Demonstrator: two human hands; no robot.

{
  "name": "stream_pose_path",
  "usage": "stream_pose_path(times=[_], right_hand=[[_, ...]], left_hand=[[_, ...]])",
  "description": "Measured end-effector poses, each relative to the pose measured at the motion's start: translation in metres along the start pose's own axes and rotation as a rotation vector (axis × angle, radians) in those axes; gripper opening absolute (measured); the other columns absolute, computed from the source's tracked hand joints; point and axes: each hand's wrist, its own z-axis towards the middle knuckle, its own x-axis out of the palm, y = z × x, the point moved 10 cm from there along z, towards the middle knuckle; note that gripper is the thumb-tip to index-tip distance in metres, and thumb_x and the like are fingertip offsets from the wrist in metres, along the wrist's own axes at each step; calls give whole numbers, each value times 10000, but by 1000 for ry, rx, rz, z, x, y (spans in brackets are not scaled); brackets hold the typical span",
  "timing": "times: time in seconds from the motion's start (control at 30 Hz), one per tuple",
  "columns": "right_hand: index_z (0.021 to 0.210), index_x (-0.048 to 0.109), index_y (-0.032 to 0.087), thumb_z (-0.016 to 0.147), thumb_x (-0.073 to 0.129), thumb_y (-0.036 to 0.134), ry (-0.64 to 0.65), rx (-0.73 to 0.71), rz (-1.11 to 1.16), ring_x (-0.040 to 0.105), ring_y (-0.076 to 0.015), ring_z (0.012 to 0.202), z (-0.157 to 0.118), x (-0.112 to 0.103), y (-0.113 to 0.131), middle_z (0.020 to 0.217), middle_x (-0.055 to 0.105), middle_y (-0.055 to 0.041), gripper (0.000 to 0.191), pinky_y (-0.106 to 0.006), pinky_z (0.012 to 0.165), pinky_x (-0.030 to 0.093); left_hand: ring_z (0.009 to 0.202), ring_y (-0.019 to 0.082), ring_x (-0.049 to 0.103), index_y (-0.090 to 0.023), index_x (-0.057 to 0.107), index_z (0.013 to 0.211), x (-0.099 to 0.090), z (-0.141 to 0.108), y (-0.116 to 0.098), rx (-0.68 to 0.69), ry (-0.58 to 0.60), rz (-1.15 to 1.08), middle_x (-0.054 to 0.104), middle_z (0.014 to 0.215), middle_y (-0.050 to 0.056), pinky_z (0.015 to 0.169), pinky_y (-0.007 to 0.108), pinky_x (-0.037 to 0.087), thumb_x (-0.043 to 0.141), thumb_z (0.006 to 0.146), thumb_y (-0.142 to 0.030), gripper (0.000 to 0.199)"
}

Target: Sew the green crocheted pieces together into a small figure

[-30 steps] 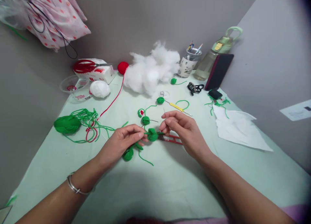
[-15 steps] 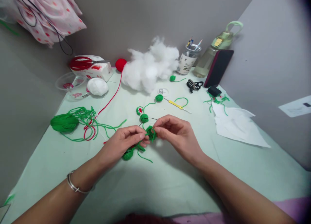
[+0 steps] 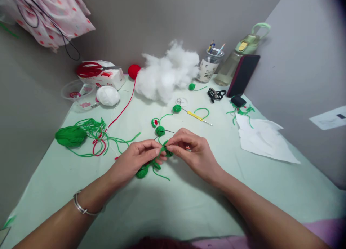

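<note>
Between my two hands is a small green crochet piece (image 3: 169, 153), partly covered by fingers. My left hand (image 3: 142, 153) pinches its left side. From the right, my right hand (image 3: 193, 150) closes thumb and forefinger at the piece's upper edge; what exactly lies in that pinch is hidden. Just beyond sits a green crochet ball (image 3: 160, 130) with dark thread ends, beside a small green, white and red piece (image 3: 155, 122). Another green ball (image 3: 177, 109) rests farther back, near a yellow-handled crochet hook (image 3: 195, 115). Below my left hand lies a green crochet ball (image 3: 142, 172) with loose yarn.
Green yarn (image 3: 71, 136) lies tangled at left, near a white yarn ball (image 3: 108, 96). Red scissors (image 3: 89, 69) rest on a box. White stuffing (image 3: 164, 76), a pen cup (image 3: 209, 67), a bottle (image 3: 229, 63) and a phone (image 3: 244, 76) stand behind; paper (image 3: 265, 139) lies right.
My right hand has moved slightly left, and its fingertips now cover more of the green crochet piece. My left hand stays nearly in place.
</note>
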Motion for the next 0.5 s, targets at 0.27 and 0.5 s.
stream_pose_path(times=[0.27, 0.5], right_hand=[[847, 755, 203, 856, 730, 228, 18, 56, 98, 535, -130, 707, 1, 1, -6, 799, 602, -5, 37, -297, 629, 389], [851, 758, 209, 861, 725, 237, 26, 66, 77, 535, -128, 707, 1, 1, -6, 801, 601, -3, 44, -297, 634, 390]], left_hand=[[791, 143, 657, -181, 726, 883, 0, 0, -2, 11, -6, 9, 711, 850, 32, 765, 252, 519, 670, 900, -358, 185], [815, 148, 662, -189, 730, 911, 0, 1, -3, 22, 0, 25, 720, 885, 37, 778, 257, 522, 658, 908, -352, 178]])
